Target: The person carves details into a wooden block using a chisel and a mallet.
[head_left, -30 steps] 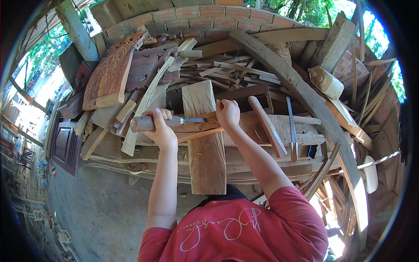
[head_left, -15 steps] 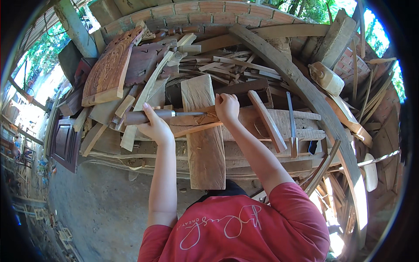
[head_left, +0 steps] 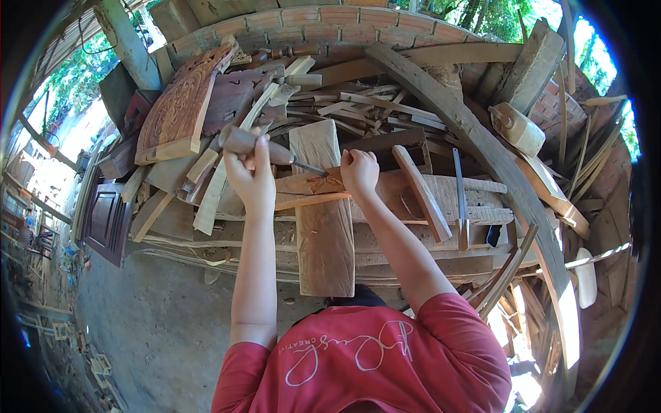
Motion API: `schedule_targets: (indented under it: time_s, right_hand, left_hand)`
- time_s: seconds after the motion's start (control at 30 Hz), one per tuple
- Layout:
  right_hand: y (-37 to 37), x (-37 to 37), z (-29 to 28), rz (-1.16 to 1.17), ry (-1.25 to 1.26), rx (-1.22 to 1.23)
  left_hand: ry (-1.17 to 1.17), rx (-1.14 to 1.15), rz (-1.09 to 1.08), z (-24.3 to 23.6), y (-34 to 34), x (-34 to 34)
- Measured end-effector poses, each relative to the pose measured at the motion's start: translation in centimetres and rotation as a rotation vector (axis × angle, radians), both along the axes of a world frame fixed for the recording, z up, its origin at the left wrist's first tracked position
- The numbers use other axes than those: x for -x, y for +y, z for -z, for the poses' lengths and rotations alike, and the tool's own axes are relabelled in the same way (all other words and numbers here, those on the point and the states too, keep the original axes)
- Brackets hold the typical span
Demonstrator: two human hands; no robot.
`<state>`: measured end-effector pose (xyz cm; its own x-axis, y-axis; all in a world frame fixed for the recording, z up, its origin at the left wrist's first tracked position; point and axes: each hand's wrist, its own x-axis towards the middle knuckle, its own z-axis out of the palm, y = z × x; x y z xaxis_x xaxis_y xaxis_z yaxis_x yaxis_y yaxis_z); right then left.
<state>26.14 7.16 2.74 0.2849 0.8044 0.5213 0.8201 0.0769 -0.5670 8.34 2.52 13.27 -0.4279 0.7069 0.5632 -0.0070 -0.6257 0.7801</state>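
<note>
My left hand (head_left: pixel 252 180) is closed around the brown wooden handle (head_left: pixel 256 144) of a chisel. The chisel's metal blade (head_left: pixel 310 167) slants down to the right, its tip at the carved part of a light brown piece of wood (head_left: pixel 303 186). My right hand (head_left: pixel 360 172) is closed at the right part of that piece, close to the blade tip; its fingertips are hidden. Under the piece a thick rough board (head_left: pixel 325 255) lies lengthwise, pointing toward me. A second chisel-like tool (head_left: pixel 460 199) with a long metal blade lies farther right, untouched.
A wood strip (head_left: pixel 421 193) leans right of my right hand. Carved reddish panels (head_left: pixel 177 110) are stacked at the left, with scrap sticks (head_left: pixel 358 110) behind. A long curved beam (head_left: pixel 475 138) arches along the right, near a plastic jug (head_left: pixel 516 129). A brick wall (head_left: pixel 317 27) stands behind.
My left hand has raised the chisel's handle end, so the blade now tilts more steeply down to the right. My right hand stays in nearly the same place on the wood.
</note>
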Motion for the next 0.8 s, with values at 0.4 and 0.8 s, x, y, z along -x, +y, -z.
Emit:
schedule_targets:
  time_s: [0.4,0.8]
  right_hand:
    - [0.0,0.1,-0.1,-0.01,0.024,-0.015]
    - [-0.1,0.0,0.0,-0.018,0.028,-0.014]
  left_hand:
    - [0.171,-0.008,0.065,-3.5,-0.2,-2.3]
    - [0.373,-0.02,-0.229,-4.0,1.5,-3.9]
